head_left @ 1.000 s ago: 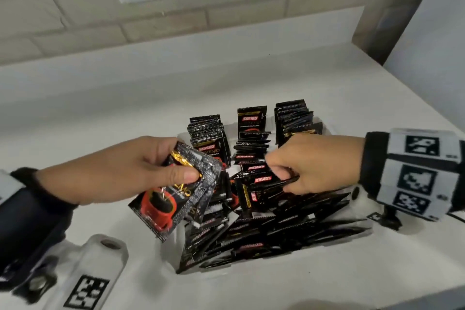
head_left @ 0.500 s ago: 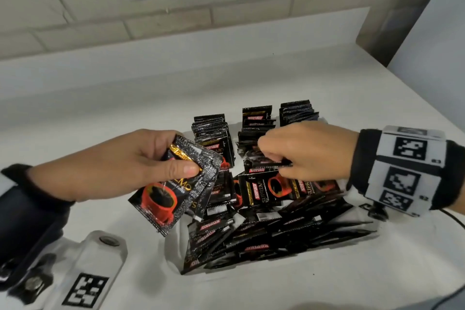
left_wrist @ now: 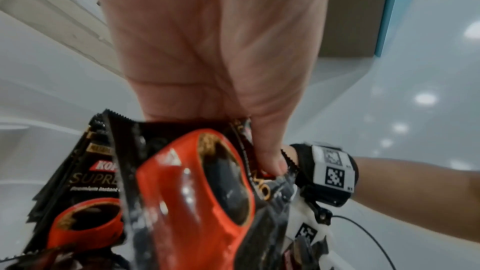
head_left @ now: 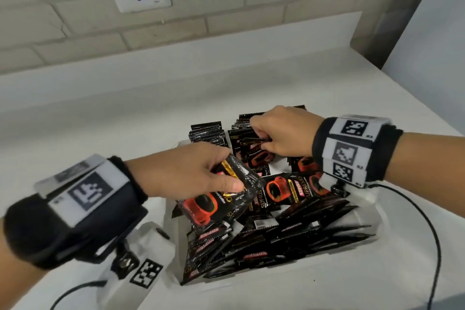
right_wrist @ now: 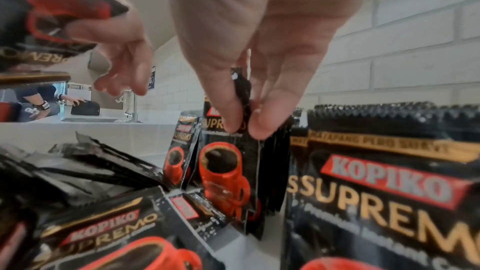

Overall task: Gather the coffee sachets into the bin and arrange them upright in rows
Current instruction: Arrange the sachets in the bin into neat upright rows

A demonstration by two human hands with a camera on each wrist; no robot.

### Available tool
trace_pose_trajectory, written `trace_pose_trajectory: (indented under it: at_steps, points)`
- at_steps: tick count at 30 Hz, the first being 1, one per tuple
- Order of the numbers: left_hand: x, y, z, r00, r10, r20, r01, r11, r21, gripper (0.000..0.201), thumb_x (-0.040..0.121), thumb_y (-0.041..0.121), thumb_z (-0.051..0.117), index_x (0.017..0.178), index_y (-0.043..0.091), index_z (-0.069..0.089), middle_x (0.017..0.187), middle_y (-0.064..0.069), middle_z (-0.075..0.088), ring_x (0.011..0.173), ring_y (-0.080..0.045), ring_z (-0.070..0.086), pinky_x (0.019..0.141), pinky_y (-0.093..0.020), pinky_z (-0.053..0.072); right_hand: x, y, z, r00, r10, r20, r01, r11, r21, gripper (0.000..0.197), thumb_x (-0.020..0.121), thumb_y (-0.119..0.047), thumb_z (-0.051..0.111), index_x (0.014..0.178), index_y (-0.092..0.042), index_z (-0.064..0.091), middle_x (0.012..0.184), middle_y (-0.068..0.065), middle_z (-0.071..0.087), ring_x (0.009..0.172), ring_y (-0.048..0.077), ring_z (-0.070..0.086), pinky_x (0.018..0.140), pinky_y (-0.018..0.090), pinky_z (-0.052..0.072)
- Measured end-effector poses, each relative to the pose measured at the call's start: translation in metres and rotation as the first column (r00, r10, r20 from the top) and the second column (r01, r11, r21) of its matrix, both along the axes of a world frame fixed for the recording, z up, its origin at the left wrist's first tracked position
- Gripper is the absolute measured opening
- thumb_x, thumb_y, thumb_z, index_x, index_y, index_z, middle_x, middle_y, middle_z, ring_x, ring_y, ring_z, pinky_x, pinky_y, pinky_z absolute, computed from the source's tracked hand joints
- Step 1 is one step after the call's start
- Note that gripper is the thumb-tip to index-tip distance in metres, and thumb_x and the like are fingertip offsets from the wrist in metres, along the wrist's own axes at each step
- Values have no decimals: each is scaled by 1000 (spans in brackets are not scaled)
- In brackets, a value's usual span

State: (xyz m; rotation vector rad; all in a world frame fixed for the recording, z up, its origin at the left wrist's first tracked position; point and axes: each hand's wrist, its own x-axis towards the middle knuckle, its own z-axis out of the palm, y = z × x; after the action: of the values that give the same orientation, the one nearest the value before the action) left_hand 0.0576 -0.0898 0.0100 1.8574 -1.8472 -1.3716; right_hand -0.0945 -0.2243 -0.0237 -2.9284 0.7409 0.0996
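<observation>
A shallow white plastic bin (head_left: 368, 211) sat on a white surface (head_left: 276, 83), filled with black foil coffee sachets (head_left: 302, 236) printed with red cups, most lying loose and flat. The right hand (head_left: 284, 131) pinched one upright sachet (right_wrist: 233, 174) by its top edge, against the standing rows (head_left: 207, 132) at the bin's far side. The left hand (head_left: 191, 171) gripped a small bundle of sachets (head_left: 219, 204) above the bin's left part.
</observation>
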Motion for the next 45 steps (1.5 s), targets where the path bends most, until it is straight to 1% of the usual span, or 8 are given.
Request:
trace_pose_trajectory:
  at_steps: [9, 14, 20, 30, 34, 35, 38, 45]
  points:
    - [-16, -25, -15, 959, -199, 203, 174, 975, 137, 43, 87, 41, 60, 114, 9, 58, 93, -14, 66, 79, -31, 62, 85, -51, 50, 6, 5, 5, 983, 40, -181, -75, 978, -196, 20, 92, -20, 49, 110, -12, 45, 88, 5, 49, 68, 20, 42, 44, 23, 23]
    - [-27, -36, -24, 911, -279, 305, 225, 954, 199, 43, 89, 44, 56, 117, 12, 52, 113, -7, 64, 110, -27, 59, 98, -44, 45, 8, 12, 9, 962, 70, -266, -159, 929, -333, 29, 95, -35, 43, 112, -12, 50, 100, 4, 60, 68, 18, 40, 43, 24, 18]
    - [-26, -44, -18, 941, -188, 282, 149, 977, 154, 22, 89, 38, 56, 96, 17, 54, 73, 7, 54, 62, -7, 51, 63, -22, 43, 10, 10, 11, 943, 55, -328, -180, 913, -365, 37, 92, -48, 44, 103, -15, 58, 96, 2, 62, 81, 22, 59, 45, 24, 24]
    - [-26, -47, -21, 937, -118, 330, 66, 984, 165, 59, 90, 38, 55, 135, 2, 41, 135, -21, 46, 122, -33, 45, 96, -35, 42, 8, -1, 19, 978, -16, -210, -18, 987, -160, 18, 87, -37, 58, 85, -20, 52, 65, -8, 36, 69, 17, 46, 50, 22, 29]
    - [-34, -43, -22, 902, -238, 359, 152, 955, 253, 53, 91, 41, 53, 129, 4, 46, 100, -3, 56, 110, -15, 38, 78, -30, 45, 11, 4, 18, 972, 39, -232, -101, 961, -258, 12, 89, -29, 52, 86, -17, 51, 62, -5, 33, 63, 19, 44, 47, 21, 25]
    - [-36, -43, -23, 887, -272, 374, 173, 945, 278, 54, 91, 42, 52, 129, 4, 45, 96, -6, 56, 73, -9, 52, 76, -29, 46, 11, 5, 19, 970, 50, -238, -116, 955, -272, 11, 89, -28, 52, 85, -17, 50, 62, -5, 32, 60, 18, 42, 46, 22, 24]
    - [-40, -45, -32, 828, -370, 422, 239, 912, 333, 67, 92, 45, 50, 143, 8, 31, 141, -16, 42, 129, -22, 42, 105, -28, 36, 12, 9, 20, 961, 80, -267, -162, 940, -301, 17, 90, -26, 49, 78, -16, 43, 60, -4, 31, 49, 13, 31, 45, 22, 21]
    - [-51, -50, -40, 749, -478, 459, 318, 867, 384, 66, 94, 44, 47, 147, 10, 24, 157, -7, 16, 141, -23, 25, 114, -36, 26, 9, 10, 17, 953, 93, -287, -178, 942, -286, 16, 92, -26, 47, 79, -15, 45, 60, -3, 32, 48, 12, 30, 44, 23, 21]
